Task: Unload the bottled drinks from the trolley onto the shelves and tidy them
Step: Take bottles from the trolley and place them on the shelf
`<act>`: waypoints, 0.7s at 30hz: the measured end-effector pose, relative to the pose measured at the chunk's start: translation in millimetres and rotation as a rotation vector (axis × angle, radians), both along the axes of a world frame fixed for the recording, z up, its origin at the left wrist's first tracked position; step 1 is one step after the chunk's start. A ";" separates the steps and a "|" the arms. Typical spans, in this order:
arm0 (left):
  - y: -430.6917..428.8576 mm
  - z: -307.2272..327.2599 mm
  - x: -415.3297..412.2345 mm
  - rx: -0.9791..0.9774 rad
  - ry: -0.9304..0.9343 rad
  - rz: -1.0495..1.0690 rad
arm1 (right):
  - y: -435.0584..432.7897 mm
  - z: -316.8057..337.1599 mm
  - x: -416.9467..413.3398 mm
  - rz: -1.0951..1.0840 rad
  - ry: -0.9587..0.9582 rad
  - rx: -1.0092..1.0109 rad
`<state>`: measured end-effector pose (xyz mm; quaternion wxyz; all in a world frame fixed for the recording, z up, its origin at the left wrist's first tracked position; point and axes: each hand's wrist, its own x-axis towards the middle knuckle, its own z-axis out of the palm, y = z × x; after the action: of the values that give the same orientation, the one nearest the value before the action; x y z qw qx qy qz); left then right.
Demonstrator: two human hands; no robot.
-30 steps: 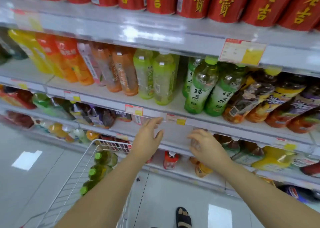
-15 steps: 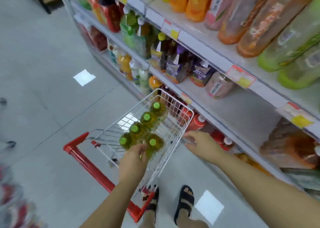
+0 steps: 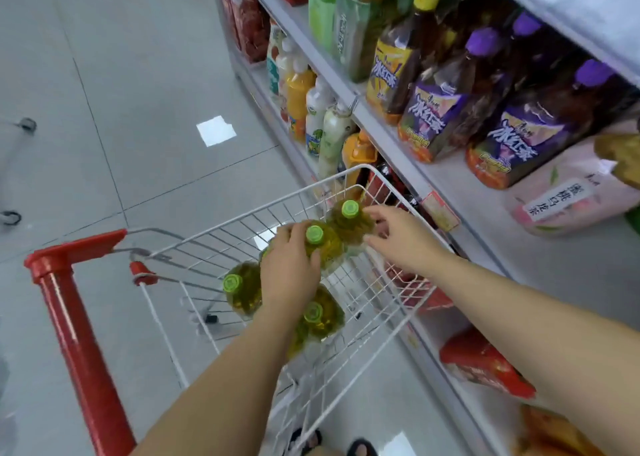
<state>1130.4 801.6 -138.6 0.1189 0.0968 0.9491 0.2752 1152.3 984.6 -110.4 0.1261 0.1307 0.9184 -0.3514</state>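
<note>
Grey floor tiles spread out to the left of the trolley, and the shelves run close along its right side, carrying drinks on every level in view. By that showing the work looks well advanced but not finished. A bare stretch of shelf lies just right of the trolley's rim, and stock is waiting in the wire basket.

Beyond the trolley's far right corner stand the dark purple-capped bottles and, further along, yellow-capped bottles. A pink-labelled bottle seems to lie on its side near the bare stretch and probably wants straightening.

Inside the trolley four green-capped bottles stand upright. A fifth may hide under the left hand, though I cannot tell. Nothing else shows in the basket, so these few are likely the last of the load.

Both hands are down in the trolley. The left hand covers the second bottle from the far end, its fingers curled round the shoulder and clamped on it. The right hand reaches to the far bottle in the trolley's far corner, its fingers apart with the tips touching the shoulder, not closed round it — a double lift looks to be the step in hand.
</note>
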 end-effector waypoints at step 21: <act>45.3 -59.4 -84.2 -0.294 -0.055 -0.477 | 25.2 -94.1 -52.3 -0.006 0.293 0.152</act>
<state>1046.2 847.0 -198.0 0.2188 0.2918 0.9256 0.1014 1100.0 1009.8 -204.5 -0.0202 0.0898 0.9506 -0.2966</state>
